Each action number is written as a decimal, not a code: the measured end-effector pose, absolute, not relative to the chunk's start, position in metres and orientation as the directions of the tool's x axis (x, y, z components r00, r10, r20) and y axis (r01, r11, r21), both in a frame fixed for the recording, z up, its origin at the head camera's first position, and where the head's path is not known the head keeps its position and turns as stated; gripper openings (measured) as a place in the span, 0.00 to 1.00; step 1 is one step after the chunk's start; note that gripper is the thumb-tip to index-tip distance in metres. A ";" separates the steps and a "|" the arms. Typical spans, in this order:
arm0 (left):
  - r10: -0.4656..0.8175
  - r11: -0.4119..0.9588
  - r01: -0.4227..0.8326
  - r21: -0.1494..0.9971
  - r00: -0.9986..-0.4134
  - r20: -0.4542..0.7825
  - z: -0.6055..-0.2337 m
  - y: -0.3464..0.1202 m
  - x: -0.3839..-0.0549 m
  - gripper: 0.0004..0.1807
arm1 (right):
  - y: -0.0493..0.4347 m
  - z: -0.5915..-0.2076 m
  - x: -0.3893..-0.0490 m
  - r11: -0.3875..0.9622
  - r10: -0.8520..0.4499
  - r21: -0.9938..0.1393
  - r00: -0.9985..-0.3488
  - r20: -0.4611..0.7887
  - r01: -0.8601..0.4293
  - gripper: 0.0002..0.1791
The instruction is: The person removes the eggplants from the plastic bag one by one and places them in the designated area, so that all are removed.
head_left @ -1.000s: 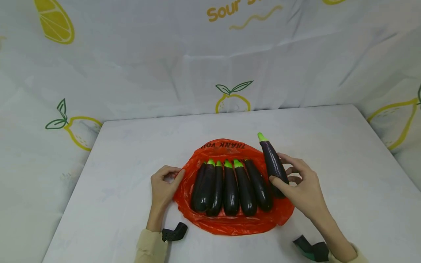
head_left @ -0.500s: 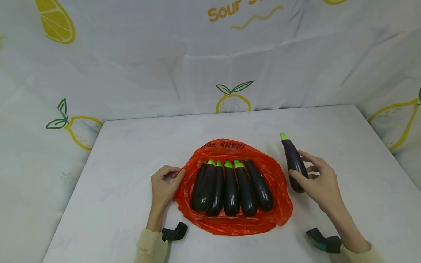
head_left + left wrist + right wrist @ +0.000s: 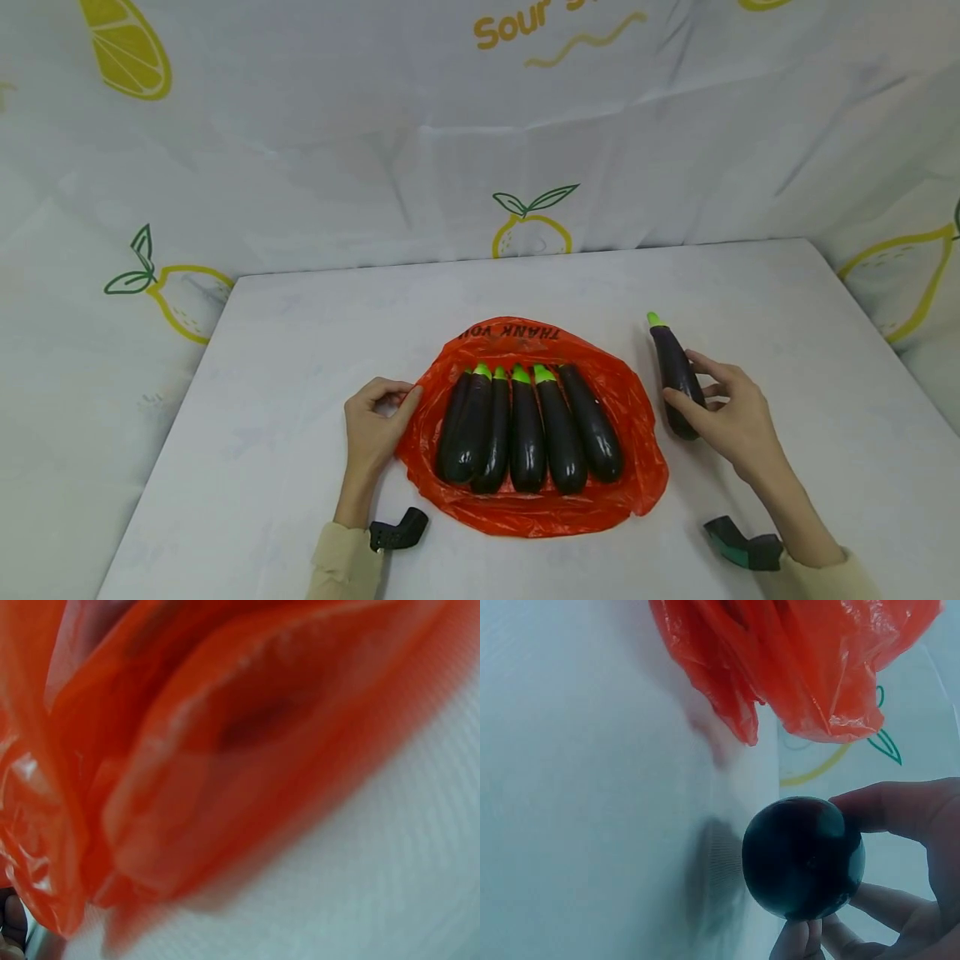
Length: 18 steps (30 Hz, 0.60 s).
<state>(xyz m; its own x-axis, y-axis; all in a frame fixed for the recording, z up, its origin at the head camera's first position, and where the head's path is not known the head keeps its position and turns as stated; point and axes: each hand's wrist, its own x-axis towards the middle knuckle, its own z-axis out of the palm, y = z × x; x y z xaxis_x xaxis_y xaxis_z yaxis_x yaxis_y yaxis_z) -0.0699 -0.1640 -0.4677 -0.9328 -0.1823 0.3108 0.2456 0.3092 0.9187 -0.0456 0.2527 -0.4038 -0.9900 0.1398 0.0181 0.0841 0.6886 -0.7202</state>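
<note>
At the red bag's [image 3: 536, 521] left edge, the left hand [image 3: 381, 419] pinches the rim – a tug could shift the eggplants inside [image 3: 528, 437]. Right of the bag, the right hand's [image 3: 733, 421] curved grip holds another eggplant [image 3: 675, 367] – glossy, so loosening might drop it.

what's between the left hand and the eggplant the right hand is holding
In the head view, the open red bag with six eggplants in it, then a strip of bare table before the held eggplant.
</note>
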 end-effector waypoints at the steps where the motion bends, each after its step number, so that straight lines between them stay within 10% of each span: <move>1: -0.182 0.309 0.246 0.919 -0.933 0.311 -0.468 -0.164 -0.070 0.05 | 0.253 -0.405 -0.046 0.692 0.137 -0.716 -0.991 0.006 0.091 0.36; 18: -0.182 0.311 0.241 0.919 -0.935 0.306 -0.468 -0.164 -0.070 0.05 | 0.256 -0.413 -0.053 0.747 0.113 -0.650 -0.991 -0.075 0.135 0.38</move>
